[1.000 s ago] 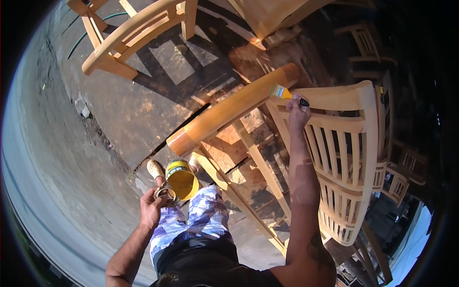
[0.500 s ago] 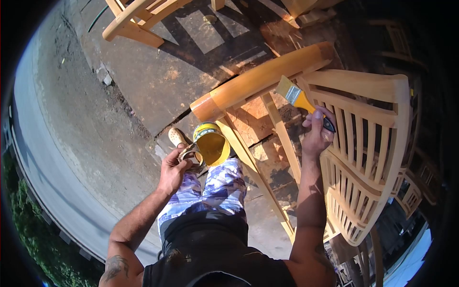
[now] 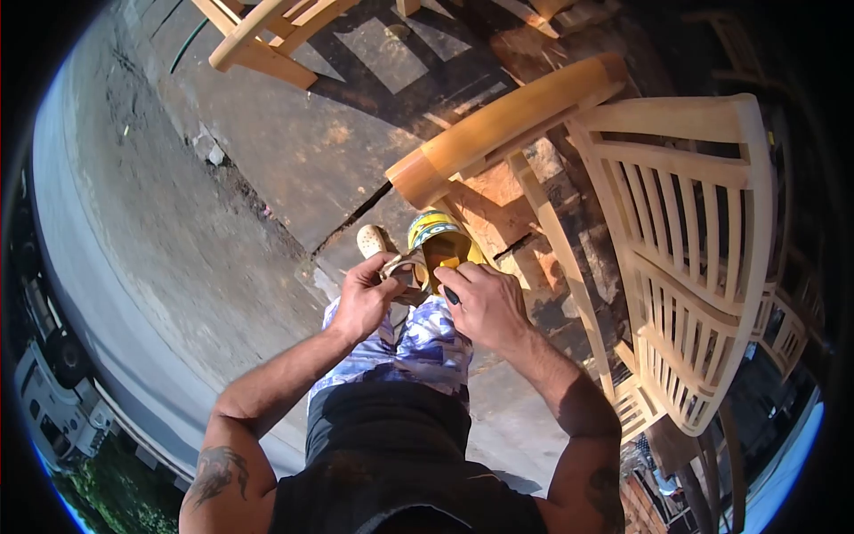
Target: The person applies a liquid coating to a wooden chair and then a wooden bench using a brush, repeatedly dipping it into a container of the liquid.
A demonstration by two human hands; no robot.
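Where the right grip (image 3: 487, 307) closes, brush handle (image 3: 451, 295) shows — both sides.

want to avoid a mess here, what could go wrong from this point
The yellow bucket looks tipped with its mouth toward the person, so any liquid inside might slop onto the patterned shorts.

The brush in the right hand is at the bucket's mouth, right above those shorts, and could drip on them.

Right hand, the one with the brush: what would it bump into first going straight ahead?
Probably the yellow can: the right hand points toward its open mouth, though how deep it reaches is unclear.
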